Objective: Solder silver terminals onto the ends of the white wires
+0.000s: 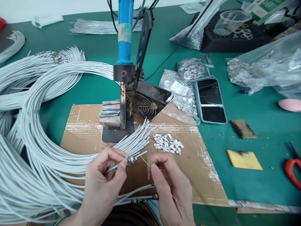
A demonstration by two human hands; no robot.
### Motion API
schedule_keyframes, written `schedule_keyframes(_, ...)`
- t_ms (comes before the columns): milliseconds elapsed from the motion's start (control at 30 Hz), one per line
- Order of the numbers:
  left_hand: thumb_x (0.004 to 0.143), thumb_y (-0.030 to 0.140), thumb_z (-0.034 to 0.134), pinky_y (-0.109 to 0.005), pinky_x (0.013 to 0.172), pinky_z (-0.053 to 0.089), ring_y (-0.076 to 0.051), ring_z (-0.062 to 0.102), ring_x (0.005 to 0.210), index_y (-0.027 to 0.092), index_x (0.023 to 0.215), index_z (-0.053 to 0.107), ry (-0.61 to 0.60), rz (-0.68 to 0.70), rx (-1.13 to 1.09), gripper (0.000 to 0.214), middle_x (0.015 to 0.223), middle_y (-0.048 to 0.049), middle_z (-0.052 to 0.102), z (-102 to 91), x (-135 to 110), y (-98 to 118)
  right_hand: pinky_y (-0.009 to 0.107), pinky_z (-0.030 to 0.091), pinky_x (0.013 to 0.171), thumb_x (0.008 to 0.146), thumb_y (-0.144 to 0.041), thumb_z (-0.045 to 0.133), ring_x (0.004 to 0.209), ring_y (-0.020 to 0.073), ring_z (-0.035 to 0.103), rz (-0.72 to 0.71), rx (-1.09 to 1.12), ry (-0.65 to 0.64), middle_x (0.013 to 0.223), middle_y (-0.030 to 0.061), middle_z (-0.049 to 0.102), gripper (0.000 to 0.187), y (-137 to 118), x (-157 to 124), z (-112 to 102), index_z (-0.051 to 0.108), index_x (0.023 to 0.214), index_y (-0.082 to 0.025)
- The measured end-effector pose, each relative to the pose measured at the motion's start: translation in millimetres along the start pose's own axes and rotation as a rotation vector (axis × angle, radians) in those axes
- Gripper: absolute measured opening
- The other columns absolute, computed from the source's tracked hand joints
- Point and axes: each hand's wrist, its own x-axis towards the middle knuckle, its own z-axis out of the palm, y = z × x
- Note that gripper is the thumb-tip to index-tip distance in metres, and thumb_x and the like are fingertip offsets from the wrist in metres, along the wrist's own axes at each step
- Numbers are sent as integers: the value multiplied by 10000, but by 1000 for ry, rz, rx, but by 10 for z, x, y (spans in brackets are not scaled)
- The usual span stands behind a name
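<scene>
My left hand [107,175] pinches a white cable near its end, where a small shiny metal piece [130,160] shows at the fingertips. Between thumb and forefinger my right hand [168,185] grips a thin wire [145,161], which looks like solder wire. Its tip points at the cable end, but whether they touch I cannot tell. Just beyond my hands stands a blue soldering iron [124,47], clamped upright with its bit down over a small black plate [110,134]. Loose white cable ends [135,138] lie beside it, and a pile of small metal pieces [168,143] is to their right.
Big coils of white cable [35,131] fill the left side. A cardboard sheet [82,125] covers the green table. Behind the iron sits a black fan [145,100]. To the right are a phone [210,100], a yellow sponge [244,160] and red-handled scissors [293,171].
</scene>
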Motion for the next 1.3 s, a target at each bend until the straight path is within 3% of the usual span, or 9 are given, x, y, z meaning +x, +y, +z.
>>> schedule_keyframes(67,841,149,757,-148,561,466,-93,619,636,190,716,705,26,7,-2,142,847,-23,739,2,35,-9,255,436,603,1085,-283,509,663,153,510,-52,-6,-17,750,-8,529,287,-17,45,33,540,804,-234)
schedule_keyframes(200,799,156,785,-171,572,483,-119,645,661,186,697,706,71,4,-8,132,833,-31,737,38,95,43,306,544,869,1040,-208,569,1011,220,693,-84,21,3,1027,78,720,213,-7,92,109,583,830,-237)
schedule_keyframes(300,800,180,785,-172,508,418,-103,576,595,187,688,690,97,-6,5,147,812,-26,727,55,128,72,317,565,939,1022,-183,609,1159,239,737,-41,21,21,1159,88,787,194,-6,75,152,594,841,-251)
schedule_keyframes(467,843,218,757,-180,454,335,-95,505,549,191,704,684,87,16,44,159,811,-31,735,60,169,55,297,610,884,1012,-177,638,1092,230,790,-14,37,32,1152,94,831,191,-55,85,164,601,844,-259)
schedule_keyframes(700,792,220,774,-205,471,340,-122,571,623,203,680,672,149,-22,33,152,820,-28,735,122,198,128,288,621,835,972,-156,667,1028,231,816,4,22,36,1122,71,845,204,-76,183,167,626,797,-253)
schedule_keyframes(1133,821,241,760,-229,462,293,-121,556,618,210,692,676,167,9,91,157,858,-33,741,136,203,133,286,648,809,968,-172,670,1010,241,823,-17,40,43,1096,101,851,193,-36,242,168,631,793,-245)
schedule_keyframes(1300,833,216,753,-232,465,290,-135,595,680,211,711,676,151,14,70,145,878,-35,740,133,217,112,269,633,840,965,-166,660,1008,220,826,-9,34,40,1093,70,854,200,-22,251,191,624,786,-246)
